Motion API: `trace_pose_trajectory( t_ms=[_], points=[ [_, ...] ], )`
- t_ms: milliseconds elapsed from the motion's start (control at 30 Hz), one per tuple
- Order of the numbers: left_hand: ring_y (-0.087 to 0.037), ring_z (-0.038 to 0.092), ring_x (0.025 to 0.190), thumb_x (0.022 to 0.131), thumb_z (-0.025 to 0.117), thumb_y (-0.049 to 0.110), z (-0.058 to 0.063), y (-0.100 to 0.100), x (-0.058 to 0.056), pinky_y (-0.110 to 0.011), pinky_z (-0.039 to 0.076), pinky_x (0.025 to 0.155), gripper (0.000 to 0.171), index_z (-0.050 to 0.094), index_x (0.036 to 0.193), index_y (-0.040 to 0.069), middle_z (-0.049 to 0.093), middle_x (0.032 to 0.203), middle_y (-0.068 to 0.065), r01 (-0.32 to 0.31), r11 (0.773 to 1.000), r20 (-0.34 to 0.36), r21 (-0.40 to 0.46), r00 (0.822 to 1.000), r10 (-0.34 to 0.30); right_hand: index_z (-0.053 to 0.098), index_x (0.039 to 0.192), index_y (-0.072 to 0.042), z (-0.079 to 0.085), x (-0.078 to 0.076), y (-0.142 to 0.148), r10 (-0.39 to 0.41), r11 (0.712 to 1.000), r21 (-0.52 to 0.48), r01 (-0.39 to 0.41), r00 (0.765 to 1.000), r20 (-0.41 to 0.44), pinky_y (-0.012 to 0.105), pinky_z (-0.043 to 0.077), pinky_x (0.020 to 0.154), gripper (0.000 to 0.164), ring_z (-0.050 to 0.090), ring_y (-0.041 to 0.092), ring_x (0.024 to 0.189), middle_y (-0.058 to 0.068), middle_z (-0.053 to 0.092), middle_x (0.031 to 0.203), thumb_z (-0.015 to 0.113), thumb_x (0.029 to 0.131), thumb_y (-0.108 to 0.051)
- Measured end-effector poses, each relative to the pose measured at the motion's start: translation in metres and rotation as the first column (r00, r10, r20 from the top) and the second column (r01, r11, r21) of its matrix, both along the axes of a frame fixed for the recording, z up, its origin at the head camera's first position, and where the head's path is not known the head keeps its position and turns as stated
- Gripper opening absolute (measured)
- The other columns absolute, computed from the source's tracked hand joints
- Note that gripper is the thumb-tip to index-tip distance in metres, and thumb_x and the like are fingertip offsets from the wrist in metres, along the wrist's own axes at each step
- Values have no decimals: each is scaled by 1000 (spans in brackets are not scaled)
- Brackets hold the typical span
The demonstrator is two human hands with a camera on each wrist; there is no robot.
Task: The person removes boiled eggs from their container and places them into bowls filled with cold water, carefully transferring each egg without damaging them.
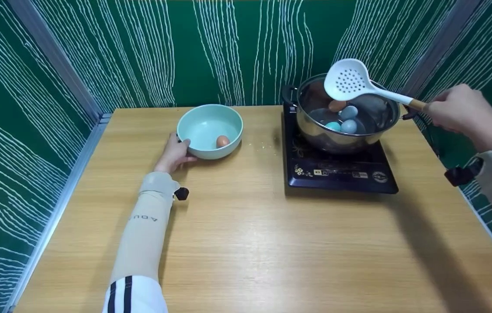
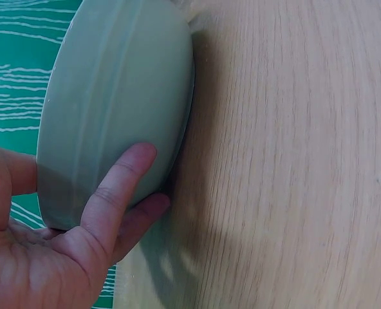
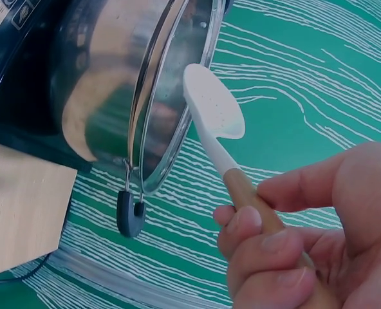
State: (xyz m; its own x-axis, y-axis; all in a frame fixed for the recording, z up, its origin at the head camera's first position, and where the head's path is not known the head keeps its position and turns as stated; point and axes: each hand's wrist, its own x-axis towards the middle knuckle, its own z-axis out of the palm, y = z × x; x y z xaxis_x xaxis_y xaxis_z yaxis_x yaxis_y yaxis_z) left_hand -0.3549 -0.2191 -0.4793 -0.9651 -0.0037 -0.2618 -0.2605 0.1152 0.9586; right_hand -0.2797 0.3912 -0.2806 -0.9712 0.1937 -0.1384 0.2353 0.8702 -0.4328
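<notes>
My left hand (image 1: 173, 152) grips the near-left rim of a mint-green bowl (image 1: 198, 121), thumb at the rim and fingers along the outer wall (image 2: 120, 96). One brown egg (image 1: 222, 141) lies inside the bowl. Over at the right, my right hand (image 1: 463, 111) holds a white slotted ladle (image 1: 349, 80) by its wooden handle (image 3: 255, 203). The ladle's perforated head is raised above the rim of a steel pot (image 1: 337, 141) and carries nothing visible. Several eggs, one brown (image 1: 337, 105) and the others bluish (image 1: 349, 126), lie in the pot.
Beneath the pot is a black induction cooker (image 1: 341, 176) on the wooden table (image 1: 246, 243). Black side handles (image 3: 129, 215) stick out from the pot. Green walls with white streaks (image 1: 254, 52) enclose the table's back and sides. A cord (image 3: 23, 270) runs near the right edge.
</notes>
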Motion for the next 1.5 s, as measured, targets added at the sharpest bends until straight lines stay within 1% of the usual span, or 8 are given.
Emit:
trace_pose_trajectory(
  t_ms=[167, 433, 567, 833, 933, 1133, 1367, 1500],
  points=[
    [-37, 56, 138, 119, 37, 16, 0, -1, 2, -43, 65, 105, 65, 4, 175, 16, 17, 179, -19, -3, 1000, 4, 4, 1000, 3, 62, 131, 18, 1, 3, 5, -3, 998, 61, 4, 1000, -10, 34, 46, 50, 42, 48, 28, 65, 15, 50, 80, 53, 109, -15],
    [-39, 52, 145, 119, 37, 16, 0, -2, 2, -45, 62, 110, 67, 1, 176, 19, 12, 182, -17, -5, 1000, 13, 13, 1000, 5, 66, 116, 20, 1, 6, 8, 29, 988, 151, -25, 999, -26, 36, 47, 51, 35, 48, 29, 62, 14, 47, 75, 60, 106, -13],
    [-40, 52, 145, 119, 36, 15, -1, -2, 1, -46, 63, 109, 67, 1, 176, 19, 13, 181, -17, -5, 1000, 15, 12, 1000, 5, 67, 116, 20, 4, 8, 9, 36, 984, 176, -28, 998, -43, 37, 48, 52, 36, 49, 31, 64, 15, 48, 75, 64, 103, -13],
    [-38, 52, 141, 118, 36, 14, -5, -3, -1, -50, 63, 109, 67, 2, 176, 16, 14, 180, -18, 5, 1000, -5, -4, 1000, -5, 68, 114, 19, 12, 11, 6, 52, 973, 229, -43, 998, -33, 37, 49, 52, 37, 48, 32, 65, 15, 49, 74, 72, 99, -15],
    [-37, 56, 136, 119, 36, 16, -6, -4, 0, -47, 64, 106, 67, 1, 176, 17, 15, 180, -18, 8, 1000, -1, -14, 1000, -8, 70, 110, 18, 14, 13, 5, 66, 966, 253, -56, 997, -34, 37, 49, 53, 39, 49, 32, 65, 15, 49, 73, 72, 102, -21],
    [-34, 57, 135, 119, 35, 16, -4, -4, 0, -42, 65, 104, 68, -1, 176, 20, 15, 181, -16, 14, 1000, 15, -18, 1000, -13, 71, 93, 13, 18, 12, 4, 97, 942, 324, -90, 995, -5, 37, 47, 54, 48, 48, 30, 64, 11, 46, 68, 69, 105, -33],
    [-37, 57, 137, 119, 37, 18, -2, -3, -2, -46, 63, 108, 67, 1, 176, 19, 16, 180, -17, 12, 999, 20, -31, 1000, -12, 75, 87, 8, 25, 6, -1, 163, 899, 400, -177, 984, 67, 37, 50, 57, 41, 47, 28, 66, 9, 46, 67, 72, 102, -30],
    [-36, 57, 138, 119, 37, 18, 0, -2, -2, -44, 63, 108, 67, 0, 176, 20, 14, 181, -16, 10, 999, 23, -34, 1000, -9, 73, 82, 5, 31, 1, -5, 197, 871, 433, -234, 972, 128, 36, 50, 59, 37, 48, 26, 64, 7, 46, 66, 73, 102, -27]
  ],
)
